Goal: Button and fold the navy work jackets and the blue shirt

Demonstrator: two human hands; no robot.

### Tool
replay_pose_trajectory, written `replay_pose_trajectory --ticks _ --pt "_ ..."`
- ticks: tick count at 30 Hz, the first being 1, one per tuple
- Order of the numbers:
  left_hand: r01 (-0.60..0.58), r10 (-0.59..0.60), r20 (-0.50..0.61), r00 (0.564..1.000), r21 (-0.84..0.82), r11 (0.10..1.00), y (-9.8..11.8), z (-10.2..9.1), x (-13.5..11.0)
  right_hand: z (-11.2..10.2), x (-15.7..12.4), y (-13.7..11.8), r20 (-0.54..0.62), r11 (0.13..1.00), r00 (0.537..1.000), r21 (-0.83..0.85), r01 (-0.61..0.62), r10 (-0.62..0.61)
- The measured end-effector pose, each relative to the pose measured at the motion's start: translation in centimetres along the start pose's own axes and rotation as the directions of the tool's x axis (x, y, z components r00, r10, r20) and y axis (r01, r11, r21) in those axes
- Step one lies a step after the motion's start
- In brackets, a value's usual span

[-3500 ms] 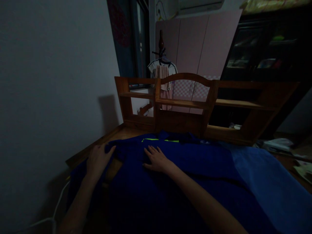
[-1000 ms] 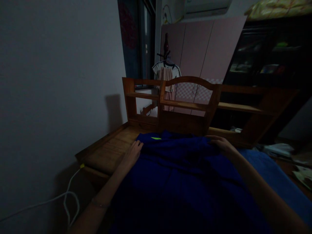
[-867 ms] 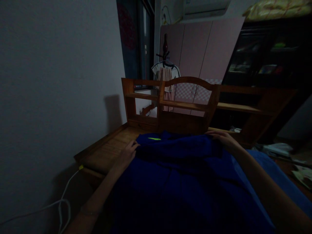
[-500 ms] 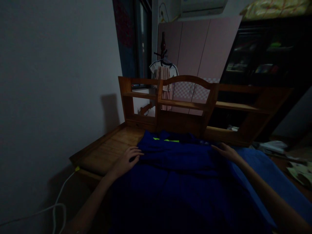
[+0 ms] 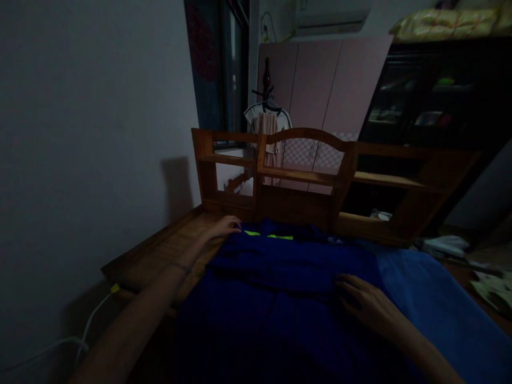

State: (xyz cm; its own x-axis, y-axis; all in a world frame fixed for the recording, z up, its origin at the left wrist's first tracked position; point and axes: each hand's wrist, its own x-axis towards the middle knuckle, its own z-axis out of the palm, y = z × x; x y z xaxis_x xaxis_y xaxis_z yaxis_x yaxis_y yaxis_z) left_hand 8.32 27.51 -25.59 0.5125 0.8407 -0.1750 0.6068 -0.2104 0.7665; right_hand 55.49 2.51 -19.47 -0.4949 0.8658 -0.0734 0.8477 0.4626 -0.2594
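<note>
A dark blue garment (image 5: 280, 266) lies spread out, with neon yellow-green strips and a small whitish mark near its far edge. My left hand (image 5: 227, 226) is at its far left corner, fingers bent together on the edge of the cloth. The fingertips are dim, but they appear to pinch the fabric. Over the right part of the garment lies my right hand (image 5: 366, 301), palm down, fingers apart and slightly curved. A fold in the cloth runs across between the two hands.
The wooden bed (image 5: 176, 245) has a shelved headboard (image 5: 304, 133) at the far side. A lighter blue cloth (image 5: 432, 288) covers its right part. A white cable (image 5: 90, 320) hangs beside the wall at left. Clothes (image 5: 268, 122) hang on a stand behind.
My left hand has moved forward to the garment's far left corner, and its fingers have drawn together. My right hand has come back towards me from the far right edge.
</note>
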Motion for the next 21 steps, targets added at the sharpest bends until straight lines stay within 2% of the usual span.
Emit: replay_pose_trajectory --ticks 3,6,9,11,14,17,19,21 --pt "0.040 -0.041 -0.005 0.999 -0.049 0.998 -1.1 -0.7 0.9 -0.3 -0.9 1.2 -0.042 0.993 0.998 -0.109 0.044 -0.049" --pt "0.107 -0.120 -0.100 0.988 -0.120 0.987 -2.2 -1.8 1.0 -1.1 -2.3 2.9 -0.140 0.973 0.987 -0.226 0.041 -0.074" --pt "0.175 -0.209 -0.171 0.963 -0.196 0.965 -2.8 -2.5 0.6 -1.0 -3.4 4.0 -0.242 0.957 0.969 -0.266 -0.111 0.045" --pt "0.216 -0.263 -0.177 0.949 -0.243 0.946 -2.8 -2.5 0.2 -0.4 -3.4 3.6 -0.190 0.954 0.973 -0.242 -0.179 0.134" --pt "0.265 -0.325 -0.166 0.931 -0.306 0.914 -2.1 -2.0 -0.5 -0.1 -1.2 0.4 -0.109 0.957 0.974 -0.193 -0.215 0.197" --pt "0.293 -0.370 -0.172 0.913 -0.356 0.888 -1.2 -1.4 -1.0 -1.0 3.5 -5.3 -0.180 0.962 0.959 -0.125 -0.243 0.219" --pt "0.303 -0.392 -0.185 0.901 -0.377 0.875 -0.6 -1.1 -1.1 -1.3 7.7 -10.0 -0.171 0.988 0.976 -0.045 -0.145 0.135" --pt "0.303 -0.401 -0.203 0.893 -0.387 0.871 -0.1 -0.9 -1.2 -0.8 12.2 -14.7 -0.122 0.999 0.992 0.026 0.027 -0.024"
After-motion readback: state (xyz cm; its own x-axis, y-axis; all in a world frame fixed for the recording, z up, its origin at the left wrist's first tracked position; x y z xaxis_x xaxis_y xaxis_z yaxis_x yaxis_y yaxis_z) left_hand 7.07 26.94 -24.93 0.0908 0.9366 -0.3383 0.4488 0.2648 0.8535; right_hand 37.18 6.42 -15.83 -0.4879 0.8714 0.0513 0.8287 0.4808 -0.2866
